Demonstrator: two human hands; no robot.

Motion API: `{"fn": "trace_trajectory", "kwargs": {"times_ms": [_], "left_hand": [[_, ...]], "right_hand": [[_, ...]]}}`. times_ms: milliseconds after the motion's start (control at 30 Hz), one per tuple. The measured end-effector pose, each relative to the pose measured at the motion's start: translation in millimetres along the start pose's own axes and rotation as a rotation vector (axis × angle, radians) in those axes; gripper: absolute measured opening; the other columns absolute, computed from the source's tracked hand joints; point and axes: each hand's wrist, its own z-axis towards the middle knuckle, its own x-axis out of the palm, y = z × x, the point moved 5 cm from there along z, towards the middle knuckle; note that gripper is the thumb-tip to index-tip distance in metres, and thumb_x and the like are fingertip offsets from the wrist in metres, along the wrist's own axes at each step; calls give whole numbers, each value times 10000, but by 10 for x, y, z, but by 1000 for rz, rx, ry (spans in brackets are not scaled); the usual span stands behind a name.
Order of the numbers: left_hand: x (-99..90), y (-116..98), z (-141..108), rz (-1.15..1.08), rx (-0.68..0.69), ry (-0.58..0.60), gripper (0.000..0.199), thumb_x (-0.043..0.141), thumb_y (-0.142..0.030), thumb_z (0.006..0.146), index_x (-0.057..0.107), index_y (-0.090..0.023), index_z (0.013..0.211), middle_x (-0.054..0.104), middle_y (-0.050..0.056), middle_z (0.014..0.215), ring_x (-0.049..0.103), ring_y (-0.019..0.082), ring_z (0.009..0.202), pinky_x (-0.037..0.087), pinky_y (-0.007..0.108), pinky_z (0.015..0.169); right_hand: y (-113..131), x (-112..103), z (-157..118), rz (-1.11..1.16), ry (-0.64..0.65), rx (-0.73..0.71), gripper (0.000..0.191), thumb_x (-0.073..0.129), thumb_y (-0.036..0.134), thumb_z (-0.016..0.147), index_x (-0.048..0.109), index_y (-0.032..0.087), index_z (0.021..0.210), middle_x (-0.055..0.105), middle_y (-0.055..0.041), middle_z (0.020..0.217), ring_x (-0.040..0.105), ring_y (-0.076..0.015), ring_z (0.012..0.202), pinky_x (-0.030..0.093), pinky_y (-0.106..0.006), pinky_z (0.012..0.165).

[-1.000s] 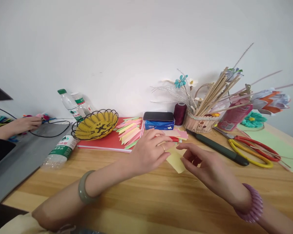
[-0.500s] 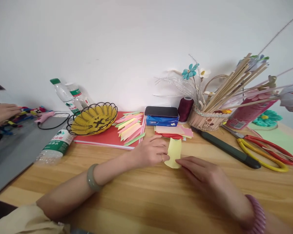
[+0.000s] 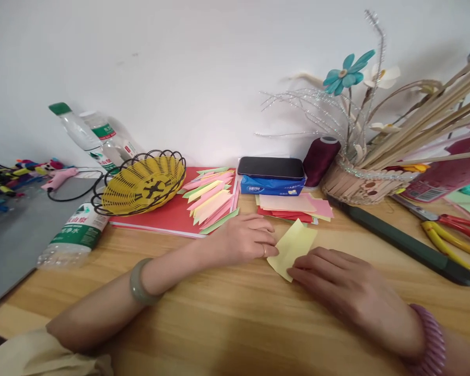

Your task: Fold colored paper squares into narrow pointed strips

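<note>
At the far left, a multicoloured fuzzy bundle lies beside a pink tool with a black cord on a grey mat. Next, a clear plastic bottle with a green-and-white label lies on its side, and two similar bottles lean near the white wall. An oval yellow woven basket with a black looped rim overlaps flat red sheets, which also carry a fanned pile of pastel paper strips.

The left hand is on the pale wooden counter, its fingers bent and close together, touching the left edge of a pale yellow paper piece. That piece lies between the hands, tilted, just in front of stacked pink and red paper slips. Behind these, a black phone rests on a blue packet, beside a maroon thread spool.

The right hand has its fingers bunched at the paper's lower right edge; whether they pinch it, I cannot tell. Farther right are a dark green long-handled tool and red-and-yellow-handled scissors.
</note>
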Motion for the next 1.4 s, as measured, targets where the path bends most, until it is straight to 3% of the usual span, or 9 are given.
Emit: {"fn": "trace_trajectory", "kwargs": {"times_ms": [133, 233, 333, 500, 700, 900, 1100, 1400], "left_hand": [[-182, -182, 47, 130, -91, -94, 158, 552, -169, 869, 639, -137, 742, 670, -4, 833, 575, 138, 832, 474, 288, 792], [-278, -422, 33, 189, 18, -56, 133, 525, -135, 854, 654, -105, 842, 664, 16, 891, 564, 135, 798, 487, 301, 728], [-321, -565, -19, 179, 110, -4, 232, 439, -129, 865, 659, -77, 915, 665, 37, 929, 557, 143, 826, 481, 287, 637], [-231, -545, -56, 123, 41, 144, 347, 310, -87, 895, 636, -31, 1001, 672, 64, 977, 544, 138, 898, 493, 260, 676], [-129, -546, -89, 199, -30, 217, 293, 366, -101, 905, 615, -54, 1051, 594, 92, 1177, 517, 170, 982, 489, 313, 754], [-121, -626, -135, 158, -53, 190, 300, 354, -92, 902, 605, -39, 1057, 643, 131, 1044, 535, 193, 970, 491, 317, 747], [-95, -669, -127, 187, -72, 235, 292, 358, -95, 894, 624, -52, 1008, 626, 132, 1057, 554, 183, 852, 491, 309, 690], [-81, -690, -135, 138, -153, 255, 284, 359, -103, 894, 614, -56, 1010, 619, 141, 1091, 582, 190, 867, 502, 315, 734]], "right_hand": [[-3, 86, -6, 43, 22, 55, 297, 286, 167, 947, 581, 147, 920, 591, -63, 778, 518, -182, 707, 411, -317, 594], [-7, 153, 21, 145, 48, 146, 231, 378, 174, 923, 576, 165, 803, 559, -38, 718, 491, -163, 658, 393, -292, 562], [-24, 162, 40, 221, 30, 229, 212, 439, 201, 903, 571, 179, 739, 543, -29, 702, 493, -156, 664, 395, -279, 564], [-95, 142, -3, 311, 54, 318, 169, 447, 195, 900, 600, 202, 830, 576, -38, 823, 536, -151, 761, 431, -278, 640], [-162, 127, -34, 382, 121, 259, 168, 432, 168, 899, 588, 207, 851, 591, -47, 938, 544, -154, 892, 459, -275, 718], [-192, 132, -23, 406, 79, 312, 131, 461, 155, 884, 577, 191, 834, 574, -47, 887, 541, -146, 849, 464, -273, 720], [-178, 168, -11, 392, 108, 402, 154, 441, 177, 886, 564, 181, 794, 550, -51, 828, 531, -159, 782, 456, -307, 675], [-172, 196, -12, 322, 49, 491, 171, 432, 160, 866, 529, 188, 728, 531, -31, 756, 528, -146, 691, 440, -287, 608]]}}
